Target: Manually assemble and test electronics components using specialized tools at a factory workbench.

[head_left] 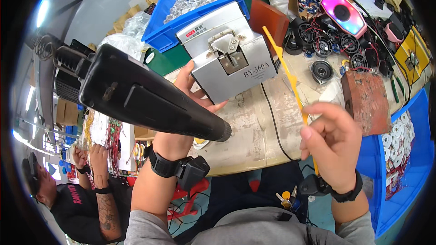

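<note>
A thin yellow plastic strip (290,75) with small notched bumps stands edge-on, pinched between the thumb and fingers of my right hand (334,140). At the lower left edge of a silver metal box (218,81), a screw feeder by its look, my left hand (190,86) has its fingers spread. Whether it presses on the box I cannot tell. A big black electric screwdriver (154,100) hangs slantwise in front of the left hand and hides part of it; its tip points down toward the table.
Behind the box, a blue bin (156,29) holds many small silver discs. Loose round speakers (322,71), a lit pink speaker (343,13) and a reddish brick-like block (365,102) sit at right. A black cable (270,118) crosses the table (240,140). Another person (86,208) works at left.
</note>
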The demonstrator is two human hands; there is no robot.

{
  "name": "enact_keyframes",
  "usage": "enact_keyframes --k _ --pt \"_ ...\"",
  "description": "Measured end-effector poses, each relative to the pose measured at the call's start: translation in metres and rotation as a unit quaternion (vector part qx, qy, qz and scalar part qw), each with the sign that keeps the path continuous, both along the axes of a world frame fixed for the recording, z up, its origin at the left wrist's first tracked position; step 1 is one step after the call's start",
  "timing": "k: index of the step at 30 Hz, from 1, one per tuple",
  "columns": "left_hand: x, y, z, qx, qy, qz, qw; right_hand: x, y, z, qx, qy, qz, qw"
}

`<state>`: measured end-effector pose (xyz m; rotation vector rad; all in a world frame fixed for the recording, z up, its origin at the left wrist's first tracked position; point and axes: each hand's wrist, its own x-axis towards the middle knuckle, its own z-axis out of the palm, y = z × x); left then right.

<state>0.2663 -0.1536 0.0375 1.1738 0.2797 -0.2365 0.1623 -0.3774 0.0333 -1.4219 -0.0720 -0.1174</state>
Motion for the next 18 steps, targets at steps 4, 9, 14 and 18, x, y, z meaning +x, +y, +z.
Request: enact_keyframes --k 4,9,14,18 --pt "-0.01 -0.008 0.002 0.077 -0.035 0.011 0.996 -0.011 -0.006 -0.008 0.038 -0.06 0.065 0.995" --pt "-0.007 0.0 -0.001 -0.039 -0.017 -0.02 0.999 -0.025 0.004 -0.004 0.164 -0.095 0.053 0.98" --pt "-0.014 0.006 -0.007 -0.035 -0.098 -0.047 0.993 -0.017 -0.019 -0.011 -0.219 -0.305 0.015 0.927" --pt "-0.016 0.011 -0.016 -0.025 -0.196 -0.112 0.974 -0.018 -0.014 0.001 -0.219 -0.331 -0.005 0.918"
